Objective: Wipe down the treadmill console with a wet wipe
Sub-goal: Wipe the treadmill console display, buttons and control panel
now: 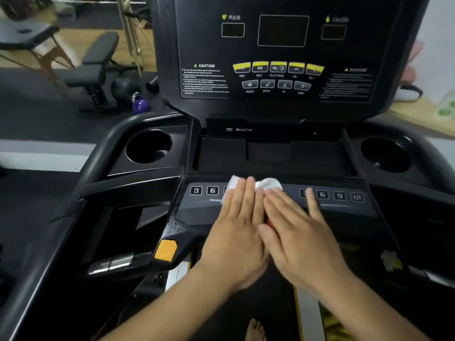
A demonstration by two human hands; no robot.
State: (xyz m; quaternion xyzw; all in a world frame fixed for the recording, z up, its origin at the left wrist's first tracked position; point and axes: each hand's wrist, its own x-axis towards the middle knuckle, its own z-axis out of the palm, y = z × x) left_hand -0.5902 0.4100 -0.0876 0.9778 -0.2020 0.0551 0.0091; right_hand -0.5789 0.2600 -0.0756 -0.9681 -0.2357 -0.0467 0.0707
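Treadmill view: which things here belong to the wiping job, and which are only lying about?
Belong to the job:
- wet wipe
- lower button panel
- upper console
- left hand and right hand, both flat on the wipe

Only lying about:
- weight bench
- purple kettlebell
- folding table

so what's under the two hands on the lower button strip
A crumpled white wet wipe pokes out past the fingertips of the left hand and right hand. A red sliver shows between them; any buttons beneath are hidden.
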